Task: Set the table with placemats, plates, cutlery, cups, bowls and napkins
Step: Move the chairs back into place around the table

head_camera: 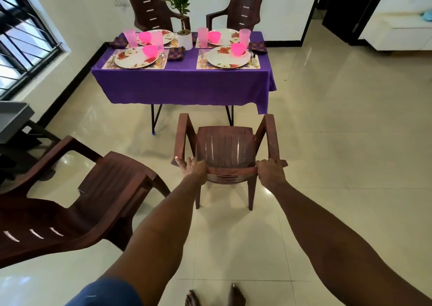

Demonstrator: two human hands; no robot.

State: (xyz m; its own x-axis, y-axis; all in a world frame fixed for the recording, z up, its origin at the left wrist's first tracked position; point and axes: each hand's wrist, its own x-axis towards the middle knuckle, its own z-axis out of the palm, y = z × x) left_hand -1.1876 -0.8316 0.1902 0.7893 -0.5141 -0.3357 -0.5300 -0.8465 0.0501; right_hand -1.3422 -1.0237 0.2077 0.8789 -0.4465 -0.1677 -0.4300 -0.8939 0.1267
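Observation:
I stand behind a brown plastic chair (225,145) that faces the table. My left hand (192,168) grips the left end of its backrest top and my right hand (271,171) grips the right end. Ahead, the table under a purple cloth (182,83) carries several place settings: floral placemats (135,66), floral plates (228,57), pink bowls (238,48), pink cups (202,36), folded checked napkins (176,53) and cutlery (252,56) beside the plates.
A second brown chair (77,202) stands tilted at my left, close to my left arm. Two more chairs (240,6) sit behind the table by the wall. A potted plant (184,36) stands mid-table. A window is at far left, and tiled floor lies to the right.

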